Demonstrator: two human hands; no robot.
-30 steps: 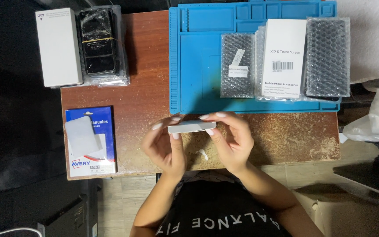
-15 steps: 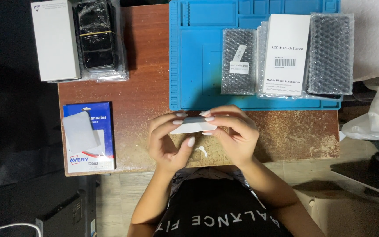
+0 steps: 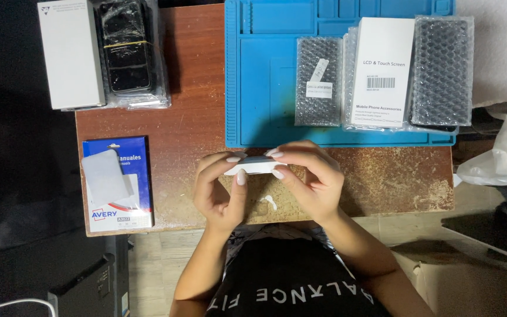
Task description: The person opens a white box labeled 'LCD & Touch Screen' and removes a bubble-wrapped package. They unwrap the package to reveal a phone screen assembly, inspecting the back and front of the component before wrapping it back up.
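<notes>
I held the thin white slab (image 3: 255, 165) by its edges, left hand (image 3: 221, 191) and right hand (image 3: 312, 182) both pinched on it; it seemed light, stiff, perhaps fragile.

We see a small, flat, pale grey-white slab (image 3: 255, 165), oblong with rounded ends, just below the middle of the frame. It lies level with its long side running left to right, lifted off the surface beneath it. Fingertips cover both its ends and part of its lower edge, so only its middle shows.
</notes>
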